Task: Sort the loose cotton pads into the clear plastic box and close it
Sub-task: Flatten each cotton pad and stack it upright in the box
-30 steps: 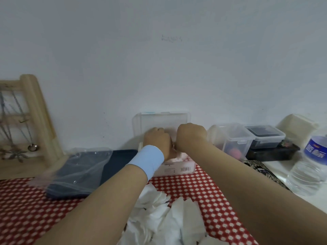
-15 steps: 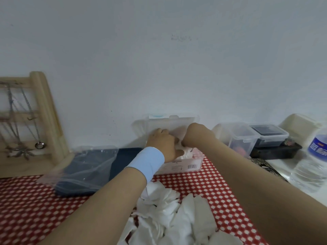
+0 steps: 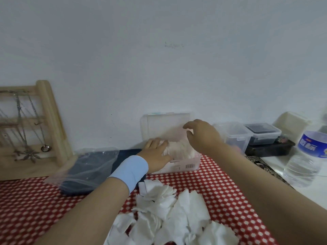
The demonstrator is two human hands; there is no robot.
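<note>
- Raised since the earlier frame, the right hand (image 3: pixel 201 135) now hovers above the clear plastic box (image 3: pixel 178 165), fingers loosely spread and holding nothing; half a second ago it was pressed down into the box beside the left hand.
- Clear plastic box: stands at the far edge of the red-and-white tablecloth (image 3: pixel 221 188), against the wall, its lid (image 3: pixel 166 124) upright and open behind it.
- Packed cotton pads (image 3: pixel 178 150): bulge above the box rim.
- Left hand (image 3: pixel 156 156): lies flat with fingers open on the left end of the box, touching the packed pads; a light blue wristband (image 3: pixel 130 170) circles the wrist.
- Loose cotton pads (image 3: pixel 169 214): heaped on the cloth nearer the camera, between the forearms.
- Dark flat item in a clear bag (image 3: pixel 88 167): left of the box.
- Small lidded containers (image 3: pixel 247 137): right of the box.
- Water bottle (image 3: pixel 307 160): far right.
- Wooden rack with necklaces (image 3: pixel 31 124): far left.
</note>
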